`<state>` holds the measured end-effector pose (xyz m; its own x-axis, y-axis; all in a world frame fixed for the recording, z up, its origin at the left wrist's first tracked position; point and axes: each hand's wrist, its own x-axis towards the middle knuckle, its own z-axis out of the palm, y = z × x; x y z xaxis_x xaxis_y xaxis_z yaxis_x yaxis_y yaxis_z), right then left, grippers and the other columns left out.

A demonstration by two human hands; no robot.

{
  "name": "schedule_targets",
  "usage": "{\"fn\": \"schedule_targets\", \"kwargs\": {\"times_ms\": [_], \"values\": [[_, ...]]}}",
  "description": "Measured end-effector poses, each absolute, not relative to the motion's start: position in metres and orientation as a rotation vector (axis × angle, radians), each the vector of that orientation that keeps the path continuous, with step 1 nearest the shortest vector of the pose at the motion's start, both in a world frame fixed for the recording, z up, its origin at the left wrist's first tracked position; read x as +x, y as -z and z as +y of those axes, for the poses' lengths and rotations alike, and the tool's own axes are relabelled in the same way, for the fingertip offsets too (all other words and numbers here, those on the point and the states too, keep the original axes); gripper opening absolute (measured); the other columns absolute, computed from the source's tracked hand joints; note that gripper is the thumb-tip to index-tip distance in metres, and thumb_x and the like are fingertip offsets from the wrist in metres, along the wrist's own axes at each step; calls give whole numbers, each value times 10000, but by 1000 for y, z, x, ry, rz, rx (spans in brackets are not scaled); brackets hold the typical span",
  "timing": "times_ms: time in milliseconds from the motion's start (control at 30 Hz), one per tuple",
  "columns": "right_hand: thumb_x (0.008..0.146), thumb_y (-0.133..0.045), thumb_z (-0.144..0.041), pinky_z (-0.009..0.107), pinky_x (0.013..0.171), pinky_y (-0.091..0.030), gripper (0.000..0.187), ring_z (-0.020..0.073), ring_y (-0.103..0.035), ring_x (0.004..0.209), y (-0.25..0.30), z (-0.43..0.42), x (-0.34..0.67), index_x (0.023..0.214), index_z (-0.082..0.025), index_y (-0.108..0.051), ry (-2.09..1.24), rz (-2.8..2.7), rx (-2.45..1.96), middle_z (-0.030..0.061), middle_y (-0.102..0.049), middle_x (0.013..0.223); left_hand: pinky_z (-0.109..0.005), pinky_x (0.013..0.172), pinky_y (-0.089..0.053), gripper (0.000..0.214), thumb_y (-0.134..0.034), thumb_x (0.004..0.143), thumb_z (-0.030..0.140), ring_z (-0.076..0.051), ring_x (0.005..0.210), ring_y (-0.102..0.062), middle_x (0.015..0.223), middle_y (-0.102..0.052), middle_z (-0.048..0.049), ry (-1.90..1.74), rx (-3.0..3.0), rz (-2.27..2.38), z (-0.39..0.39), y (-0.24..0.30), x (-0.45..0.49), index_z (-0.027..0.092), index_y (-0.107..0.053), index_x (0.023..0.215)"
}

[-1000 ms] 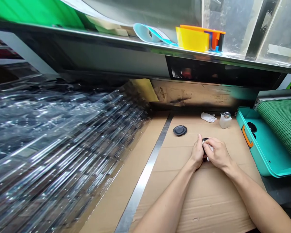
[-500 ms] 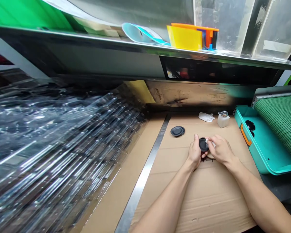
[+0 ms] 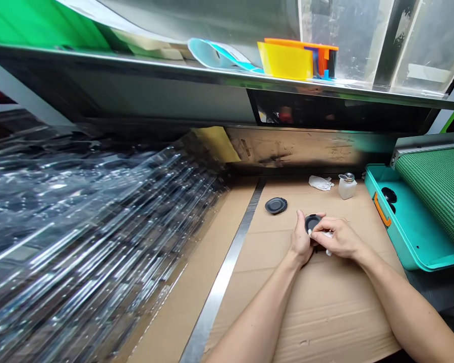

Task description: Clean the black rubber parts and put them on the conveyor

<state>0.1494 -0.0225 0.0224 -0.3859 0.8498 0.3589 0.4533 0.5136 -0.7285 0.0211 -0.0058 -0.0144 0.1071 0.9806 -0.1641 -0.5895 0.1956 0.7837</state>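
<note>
In the head view my left hand (image 3: 301, 238) is closed around a small round black plastic part (image 3: 311, 222), its thumb along the left edge. My right hand (image 3: 336, 236) pinches a white cloth (image 3: 329, 235) and presses it against the lower right of the part's face. Some of the cloth hangs below the right fingers. To the left, similar black parts (image 3: 276, 205) lie stacked on the cardboard (image 3: 257, 282). Behind the hands are a crumpled white cloth (image 3: 321, 183) and a translucent bottle with a metal top (image 3: 347, 186).
At right stands a teal bin (image 3: 412, 227) with an orange latch and black parts inside, beneath a green conveyor belt (image 3: 435, 186). Stacked clear plastic trays (image 3: 109, 242) fill the left. A metal shelf (image 3: 166, 65) crosses above, with a yellow container (image 3: 285, 60) on it.
My right hand has moved the cloth from the part's upper right edge down to its lower face. The part has shifted slightly left and turned in my left hand.
</note>
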Motion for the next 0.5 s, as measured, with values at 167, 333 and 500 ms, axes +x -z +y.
{"fn": "schedule_targets", "kwargs": {"times_ms": [167,333,500], "values": [[911,-590,-263,263,810,-497,159,155,-664,834,-21,-19,158,863,-235,-739,-431,-1988,-1252,23,-711,880,-212,378,-247,746,-501,809,809,-98,420,-456,601,-605,-14,-1201,589,710,-4,13,20,115,-697,1002],[917,-585,-282,260,825,-493,153,151,-663,854,-19,-21,151,912,-245,-733,-491,-2120,-1117,14,-721,934,-229,425,-319,728,-530,813,785,-104,464,-492,680,-644,-34,-1239,553,751,-4,13,18,103,-699,1001],[920,-553,-258,312,777,-459,184,208,-643,866,-21,-8,183,874,-232,-729,-116,-2032,-1728,64,-711,926,-201,383,-253,660,-480,879,729,-89,466,-464,764,-625,-50,-1236,522,644,3,8,2,117,-676,1034]]}}
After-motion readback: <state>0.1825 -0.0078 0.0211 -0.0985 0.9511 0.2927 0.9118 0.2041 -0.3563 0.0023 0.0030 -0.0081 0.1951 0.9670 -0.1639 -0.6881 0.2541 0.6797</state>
